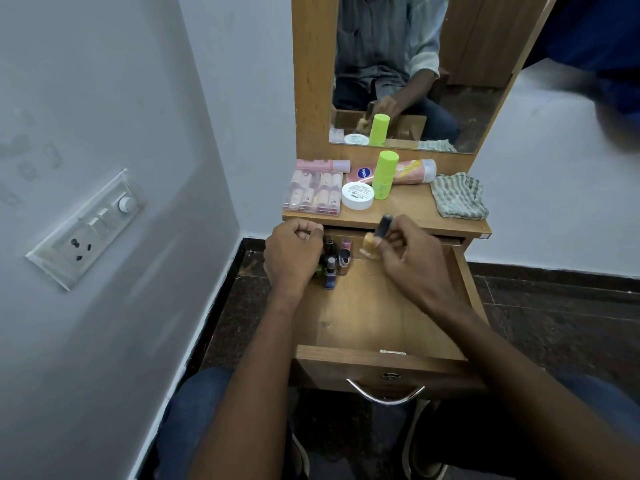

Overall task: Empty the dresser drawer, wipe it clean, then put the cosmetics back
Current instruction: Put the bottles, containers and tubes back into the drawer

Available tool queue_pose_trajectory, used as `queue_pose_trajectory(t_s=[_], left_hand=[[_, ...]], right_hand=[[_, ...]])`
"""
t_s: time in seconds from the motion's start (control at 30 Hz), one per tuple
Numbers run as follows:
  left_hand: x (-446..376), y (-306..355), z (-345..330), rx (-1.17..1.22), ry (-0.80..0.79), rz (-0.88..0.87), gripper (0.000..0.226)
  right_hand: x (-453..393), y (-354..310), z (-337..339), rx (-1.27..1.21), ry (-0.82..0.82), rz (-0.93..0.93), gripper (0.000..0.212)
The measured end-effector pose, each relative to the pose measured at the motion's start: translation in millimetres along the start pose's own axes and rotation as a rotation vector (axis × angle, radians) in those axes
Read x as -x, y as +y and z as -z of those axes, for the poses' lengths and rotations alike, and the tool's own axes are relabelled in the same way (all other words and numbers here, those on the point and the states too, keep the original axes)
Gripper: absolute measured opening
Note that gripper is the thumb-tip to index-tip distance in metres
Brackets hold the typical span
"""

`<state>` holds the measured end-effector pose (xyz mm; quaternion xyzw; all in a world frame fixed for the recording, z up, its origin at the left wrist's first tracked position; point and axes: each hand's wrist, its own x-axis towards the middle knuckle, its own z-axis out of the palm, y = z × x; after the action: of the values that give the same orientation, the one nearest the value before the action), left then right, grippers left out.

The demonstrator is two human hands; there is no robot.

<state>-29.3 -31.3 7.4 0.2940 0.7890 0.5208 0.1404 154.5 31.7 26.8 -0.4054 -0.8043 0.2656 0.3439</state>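
On the dresser top (408, 206): one clear case of small bottles (313, 195), one pink tube lying behind it (322, 165), one peach tube on its side (414, 172), one upright lime-green bottle (384, 174), one white jar (357, 195), one round pink tin with a blue label (362, 174), one striped cloth (459, 195).

In the open drawer (381, 317) — a cluster of small polish bottles (334, 261), perhaps five, partly hidden, exact number uncertain.

Hands — two: the left hand (292, 256) and the right hand (412, 251), which holds one dark-capped bottle (375, 237).

One mirror (415, 71).
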Motion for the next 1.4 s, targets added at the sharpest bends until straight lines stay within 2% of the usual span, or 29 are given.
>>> queue_pose_trajectory(t_s=[0.2,0.37,0.53,0.63,0.8,0.97,1.03,1.13,1.27,1.4], left_hand=[[-3.1,-1.0,4.3,0.030,0.034,0.044,0.010],[-4.3,-1.9,9.0,0.006,0.069,0.067,0.012],[-5.8,-4.1,11.7,0.003,0.063,0.103,0.012],[-6.8,-5.7,11.8,0.005,0.060,0.122,0.012],[-6.2,-5.7,8.8,-0.009,0.060,0.142,0.014],[-4.6,-5.7,6.5,-0.040,0.057,0.145,0.015],[-4.7,-6.3,6.2,-0.045,0.064,0.150,0.018],[-6.3,-7.9,6.8,-0.045,0.086,0.154,0.030],[-5.8,-7.5,7.0,-0.053,0.101,0.161,0.043],[-5.9,-6.9,6.2,-0.049,0.090,0.162,0.044]], right_hand=[[21.5,-6.8,-32.6,0.144,-0.380,0.070,0.014],[23.7,-9.9,-61.1,0.261,-0.486,0.077,0.018],[21.9,-21.8,-83.1,0.297,-0.501,0.077,0.029],[22.6,-24.3,-88.4,0.321,-0.518,0.080,0.029],[24.4,-19.9,-86.1,0.459,-0.451,0.070,0.035],[29.6,-21.6,-86.7,0.507,-0.596,0.177,0.030],[27.4,-23.2,-90.4,0.556,-0.556,0.188,0.029],[22.9,-23.7,-96.7,0.571,-0.476,0.101,0.025],[18.4,-18.5,-104.8,0.537,-0.405,-0.002,0.034],[17.1,-19.1,-112.1,0.557,-0.375,-0.026,0.040]])
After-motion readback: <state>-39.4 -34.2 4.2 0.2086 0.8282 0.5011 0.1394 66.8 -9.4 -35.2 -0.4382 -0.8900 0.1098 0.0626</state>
